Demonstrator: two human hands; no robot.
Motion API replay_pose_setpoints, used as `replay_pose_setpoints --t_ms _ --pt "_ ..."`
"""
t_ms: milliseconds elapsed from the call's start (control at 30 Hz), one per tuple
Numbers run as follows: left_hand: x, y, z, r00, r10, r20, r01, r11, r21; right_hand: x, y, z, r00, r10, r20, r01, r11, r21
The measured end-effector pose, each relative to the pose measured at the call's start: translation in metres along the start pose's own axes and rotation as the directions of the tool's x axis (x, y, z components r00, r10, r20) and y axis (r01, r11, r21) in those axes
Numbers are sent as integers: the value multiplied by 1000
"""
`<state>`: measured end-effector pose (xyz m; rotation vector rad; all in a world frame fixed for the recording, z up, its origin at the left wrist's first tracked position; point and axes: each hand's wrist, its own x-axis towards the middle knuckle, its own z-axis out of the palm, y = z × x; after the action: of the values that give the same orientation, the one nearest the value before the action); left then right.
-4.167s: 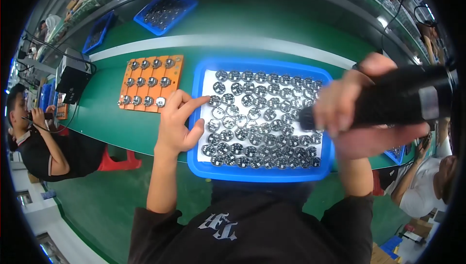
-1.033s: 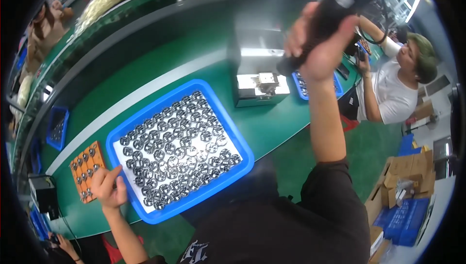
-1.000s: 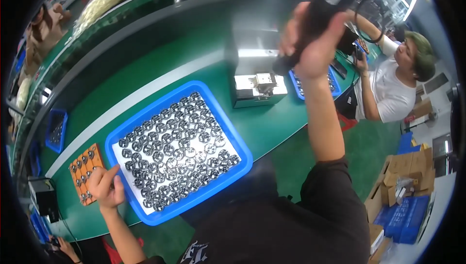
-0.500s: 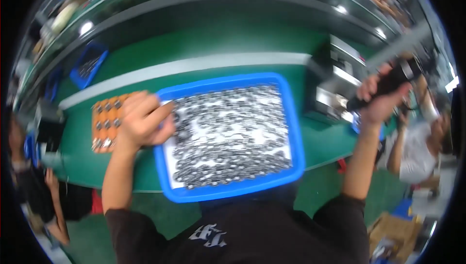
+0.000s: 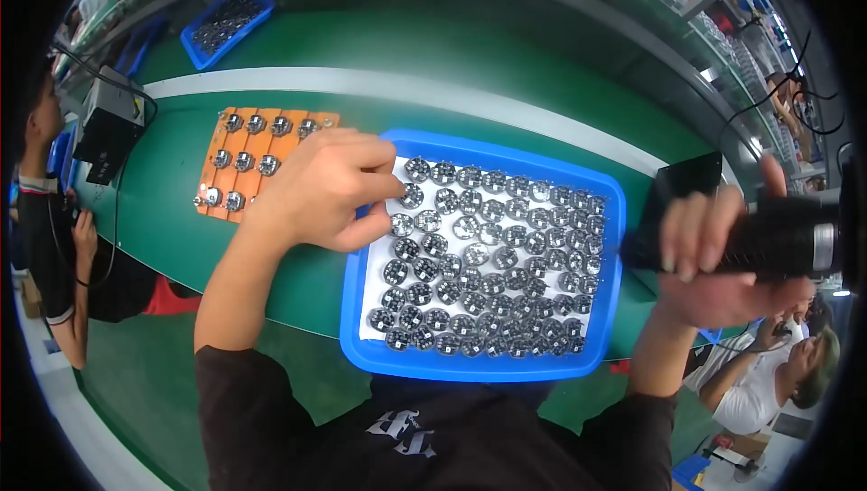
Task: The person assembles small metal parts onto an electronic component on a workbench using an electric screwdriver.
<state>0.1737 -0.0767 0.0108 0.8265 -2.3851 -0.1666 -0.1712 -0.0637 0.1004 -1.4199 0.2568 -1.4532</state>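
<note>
A blue tray lined with white holds several rows of small round metal-and-black parts. My left hand is over its left rim, thumb and index finger bent and apart, the index tip by one part at the left end of the rows. Between them I see no held part. On the right, my right hand is wrapped round a black electric screwdriver, somewhat blurred, which points left over the tray's right rim. An orange fixture board carrying similar round parts lies left of the tray, partly behind my left hand.
Another blue tray with dark parts stands at the back left. A grey-and-black box with cables is on the left of the green bench. A black box sits behind the screwdriver. Co-workers are at both sides.
The view has turned, so the tray and board appear further right. My left hand's fingers now reach over the tray's left rows. The screwdriver has swung from slanting to nearly level, closer to the tray.
</note>
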Motion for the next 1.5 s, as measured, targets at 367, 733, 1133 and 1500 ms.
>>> replay_pose_setpoints --t_ms 367,733,1133,1500 --pt "8 8 12 989 -151 12 148 980 133 58 125 72 995 73 70 -79 994 75" --pt "14 19 8 966 -221 133 190 959 212 50 158 73 983 183 32 -181 982 -60" --pt "14 19 9 972 -206 113 179 961 210 48 161 75 990 130 52 -129 991 -31" --pt "11 18 15 975 -200 93 179 963 202 42 171 77 989 136 55 -138 990 32"
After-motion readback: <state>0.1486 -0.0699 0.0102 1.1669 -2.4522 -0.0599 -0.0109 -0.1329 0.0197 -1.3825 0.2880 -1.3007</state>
